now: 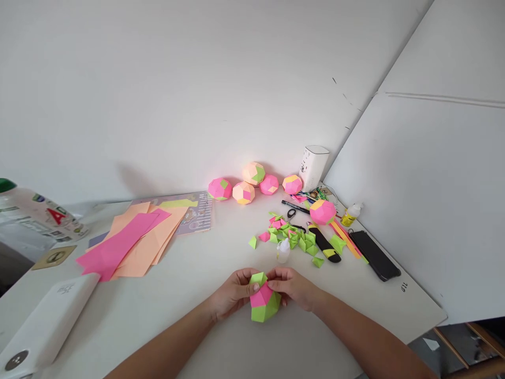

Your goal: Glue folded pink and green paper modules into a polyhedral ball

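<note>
A faceted paper ball (261,299) in green and pink is held between both hands, low in the middle of the view. My left hand (235,290) grips its left side, the thumb lying on the front. My right hand (292,287) pinches its upper right edge, with the other fingers partly hidden behind. Just beyond the hands stands a small clear glue bottle (283,251) with a white nozzle. Behind that bottle lies a loose pile of small folded green and pink paper pieces (292,237).
Several finished paper balls (243,193) sit along the wall. Pink and peach paper sheets (136,239) lie left, near a white power bank (51,321). To the right are a box cutter (324,243), a yellow-labelled bottle (351,216), a black phone (374,255) and small scissors (291,213).
</note>
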{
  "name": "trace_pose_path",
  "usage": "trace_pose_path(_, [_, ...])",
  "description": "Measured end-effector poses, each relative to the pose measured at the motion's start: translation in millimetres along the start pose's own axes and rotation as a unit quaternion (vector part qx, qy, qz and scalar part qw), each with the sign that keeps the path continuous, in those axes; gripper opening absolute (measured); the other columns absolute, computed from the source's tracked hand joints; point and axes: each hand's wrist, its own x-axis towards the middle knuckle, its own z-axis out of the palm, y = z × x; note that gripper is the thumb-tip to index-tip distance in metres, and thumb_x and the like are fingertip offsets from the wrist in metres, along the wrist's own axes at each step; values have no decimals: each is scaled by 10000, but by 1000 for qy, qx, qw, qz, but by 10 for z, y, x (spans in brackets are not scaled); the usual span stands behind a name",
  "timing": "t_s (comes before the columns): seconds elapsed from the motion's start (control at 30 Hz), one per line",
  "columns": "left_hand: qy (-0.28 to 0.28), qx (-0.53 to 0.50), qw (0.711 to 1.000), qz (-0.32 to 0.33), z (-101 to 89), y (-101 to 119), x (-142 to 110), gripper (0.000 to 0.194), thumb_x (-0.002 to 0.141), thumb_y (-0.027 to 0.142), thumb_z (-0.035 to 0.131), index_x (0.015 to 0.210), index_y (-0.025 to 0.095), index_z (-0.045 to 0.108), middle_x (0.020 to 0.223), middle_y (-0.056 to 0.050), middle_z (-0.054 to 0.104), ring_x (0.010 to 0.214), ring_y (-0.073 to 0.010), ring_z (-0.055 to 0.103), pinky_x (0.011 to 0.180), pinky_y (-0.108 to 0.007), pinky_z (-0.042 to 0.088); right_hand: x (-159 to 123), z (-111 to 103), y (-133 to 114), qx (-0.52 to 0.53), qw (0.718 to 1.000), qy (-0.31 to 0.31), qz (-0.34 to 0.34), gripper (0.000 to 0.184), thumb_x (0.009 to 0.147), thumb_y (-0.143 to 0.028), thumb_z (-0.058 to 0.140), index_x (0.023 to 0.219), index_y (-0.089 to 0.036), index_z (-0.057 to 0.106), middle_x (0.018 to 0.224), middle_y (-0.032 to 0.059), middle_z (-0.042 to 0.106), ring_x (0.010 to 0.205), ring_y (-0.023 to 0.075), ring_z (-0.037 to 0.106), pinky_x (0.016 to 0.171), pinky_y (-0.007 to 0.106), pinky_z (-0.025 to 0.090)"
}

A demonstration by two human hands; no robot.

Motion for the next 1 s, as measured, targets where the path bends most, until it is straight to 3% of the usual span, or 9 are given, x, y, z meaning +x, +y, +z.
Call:
trace_pose_path(0.27, [-9,-4,1000,8,-23,-17,0,207,635,222,787,800,160,678,771,-40,693,739,-199,641,728,-333,464,-22,24,-22,109,992,-48,40,337,607,-324,768,881,-188,626,656,-41,573,454,61,445,387,196,240])
trace_pose_path(0.37, [-10,-1,1000,2,-12,5,-6,201,637,226,785,797,165,679,769,-34,693,728,-195,639,708,-329,466,-25,37,-17,136,989,-50,30,333,595,-311,790,857,-177,635,693,-30,593,525,78,512,450,205,324])
trace_pose_path(0.5, [15,0,1000,3,6,23,-9,228,566,215,828,727,153,680,677,-2,670,628,-133,602,632,-256,445,-34,40,-21,160,986,-48,16,323,591,-299,813,838,-159,658,749,-12,625,673,104,579,650,242,419])
trace_pose_path(0.63, [19,-6,1000,4,9,23,-10,247,551,220,837,730,148,683,675,-5,678,624,-134,607,626,-254,450,-34,13,-33,140,989,-40,-1,338,589,-315,820,847,-161,667,771,-7,641,703,114,583,707,268,427])
trace_pose_path(0.8, [18,-14,1000,4,6,19,-9,269,547,224,842,751,149,684,686,-3,684,629,-139,619,630,-266,469,-17,-4,-43,73,997,-14,-37,345,564,-350,829,776,-157,638,714,-11,638,652,113,564,657,273,431])
trace_pose_path(1.0, [12,-8,1000,12,-2,4,6,254,568,232,832,751,143,679,678,-5,677,620,-133,613,622,-260,467,6,23,7,-38,989,46,-139,300,652,-390,762,772,-157,617,716,-4,620,656,129,568,618,278,456])
